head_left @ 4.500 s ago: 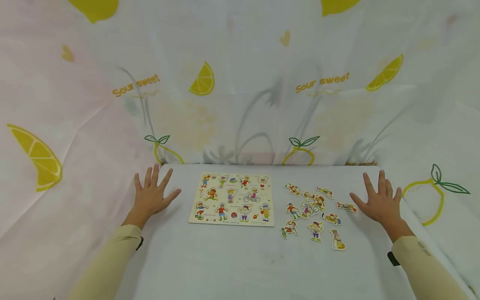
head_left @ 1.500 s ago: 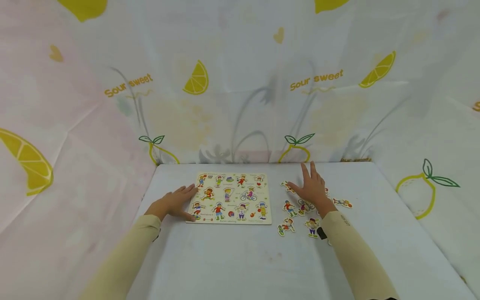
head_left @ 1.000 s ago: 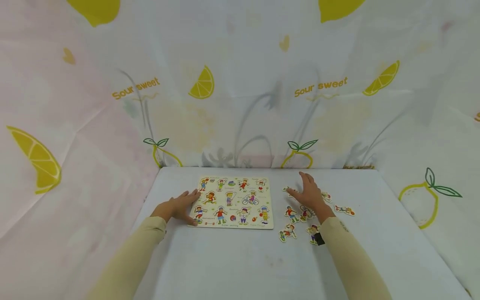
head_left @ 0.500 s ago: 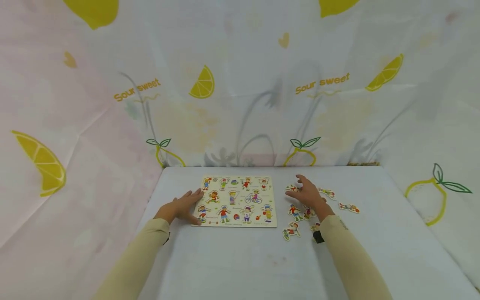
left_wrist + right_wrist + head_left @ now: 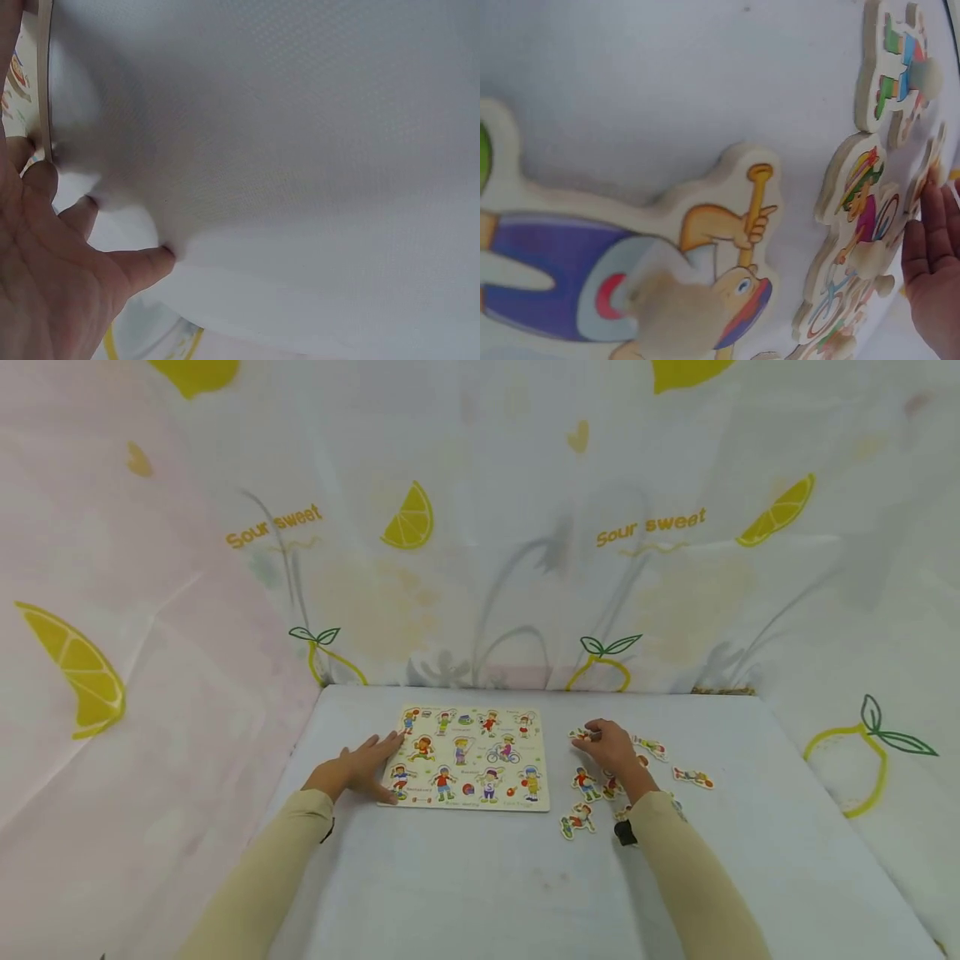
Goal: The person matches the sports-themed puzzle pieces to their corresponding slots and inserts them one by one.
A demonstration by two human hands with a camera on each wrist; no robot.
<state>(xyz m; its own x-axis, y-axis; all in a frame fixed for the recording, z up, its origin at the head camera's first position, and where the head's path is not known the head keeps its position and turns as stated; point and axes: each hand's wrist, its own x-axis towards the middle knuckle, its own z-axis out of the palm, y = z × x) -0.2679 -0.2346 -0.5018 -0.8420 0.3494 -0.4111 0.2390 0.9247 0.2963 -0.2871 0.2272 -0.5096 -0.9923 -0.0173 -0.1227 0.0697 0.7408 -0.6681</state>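
A pale wooden puzzle board [image 5: 543,752] printed with children playing sports lies flat on the white table. My left hand [image 5: 360,768] rests at its left side, fingers spread, the fingertips overlapping the edge; the left wrist view shows the thumb and fingers beside the board's side [image 5: 43,82]. Right of the board, my right hand [image 5: 618,756] pinches a small knobbed puzzle piece [image 5: 581,735] between thumb and index finger. That piece is partly hidden by the fingers. In the right wrist view the other fingers [image 5: 937,232] lie close to it.
Several loose pieces lie around and under my right forearm: a skater in red [image 5: 586,784], a skateboarder [image 5: 577,821], one farther right [image 5: 693,777]. A large baseball player [image 5: 592,277] and a cyclist piece [image 5: 862,195] show in the right wrist view. A lemon-print cloth [image 5: 480,568] backs the table.
From wide apart at the table's sides, both hands came inward, the left onto the board's edge, the right over the pieces. Lately the right thumb and index finger closed on the far-left piece.
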